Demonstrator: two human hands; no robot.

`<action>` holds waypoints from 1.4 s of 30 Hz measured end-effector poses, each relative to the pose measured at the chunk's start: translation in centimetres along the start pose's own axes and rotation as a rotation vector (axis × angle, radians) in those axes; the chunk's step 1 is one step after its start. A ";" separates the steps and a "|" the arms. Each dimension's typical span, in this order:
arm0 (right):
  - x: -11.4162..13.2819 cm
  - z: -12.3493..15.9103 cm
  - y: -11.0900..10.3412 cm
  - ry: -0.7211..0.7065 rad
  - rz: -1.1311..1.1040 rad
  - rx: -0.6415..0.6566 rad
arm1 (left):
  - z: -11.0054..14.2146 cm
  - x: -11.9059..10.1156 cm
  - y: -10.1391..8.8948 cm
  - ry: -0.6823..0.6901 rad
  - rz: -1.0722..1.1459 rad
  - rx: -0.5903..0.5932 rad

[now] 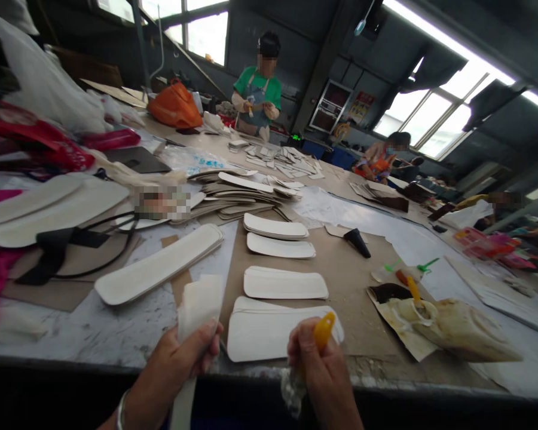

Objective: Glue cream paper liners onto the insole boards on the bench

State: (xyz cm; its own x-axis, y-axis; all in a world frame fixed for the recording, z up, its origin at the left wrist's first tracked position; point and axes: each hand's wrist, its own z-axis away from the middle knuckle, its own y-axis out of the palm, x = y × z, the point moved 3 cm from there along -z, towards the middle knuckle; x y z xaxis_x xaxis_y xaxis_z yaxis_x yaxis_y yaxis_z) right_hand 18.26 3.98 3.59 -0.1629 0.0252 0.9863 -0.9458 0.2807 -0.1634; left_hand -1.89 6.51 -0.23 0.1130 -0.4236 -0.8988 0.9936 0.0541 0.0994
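Observation:
My left hand (186, 355) is closed round a long white cut strip (197, 310) that stands up from my fingers at the table's near edge. My right hand (316, 367) grips an orange-handled brush (323, 328), handle up, its glue-caked bristle end hanging below my fist. Both hands sit just in front of a white cut piece (269, 334) that lies on a brown paper sheet (354, 292). Three more stacks of white pieces (284, 283) lie in a row behind it.
A glue-smeared container (457, 331) with another orange brush sits to the right. A long white stack (156, 266) and black straps (67, 245) lie left. Piles of cut pieces (237, 194) cover the table's middle. One person in green (257, 89) stands far back; another sits right (381, 158).

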 end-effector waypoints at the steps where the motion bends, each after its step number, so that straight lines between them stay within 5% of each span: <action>1: -0.2 0.0 1.4 0.055 -0.045 0.049 | 0.5 -0.1 0.4 0.001 0.028 0.017; 5: -0.6 -0.2 6.2 0.201 -0.236 0.269 | 1.8 -0.2 2.0 -0.020 0.106 0.075; 10: -0.4 0.6 8.0 0.236 -0.486 0.373 | 2.4 0.3 2.5 -0.050 0.177 0.089; 28: -1.6 0.8 7.2 0.383 -0.449 0.028 | 1.4 1.4 3.5 -0.036 0.162 -0.097; 37: -3.5 1.1 5.4 0.154 -0.204 -0.089 | 1.2 1.0 3.8 -0.028 0.101 -0.071; 42: -4.2 1.5 5.2 0.140 -0.123 -0.165 | 1.3 0.8 4.0 -0.053 0.115 -0.139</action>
State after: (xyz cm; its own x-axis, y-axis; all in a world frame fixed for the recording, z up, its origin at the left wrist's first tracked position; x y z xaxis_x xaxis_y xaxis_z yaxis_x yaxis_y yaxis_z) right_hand 13.57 3.94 -1.42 0.0019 0.1105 0.9939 -0.8957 0.4421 -0.0475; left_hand 2.21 5.24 -0.02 0.2295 -0.4545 -0.8607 0.9641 0.2274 0.1370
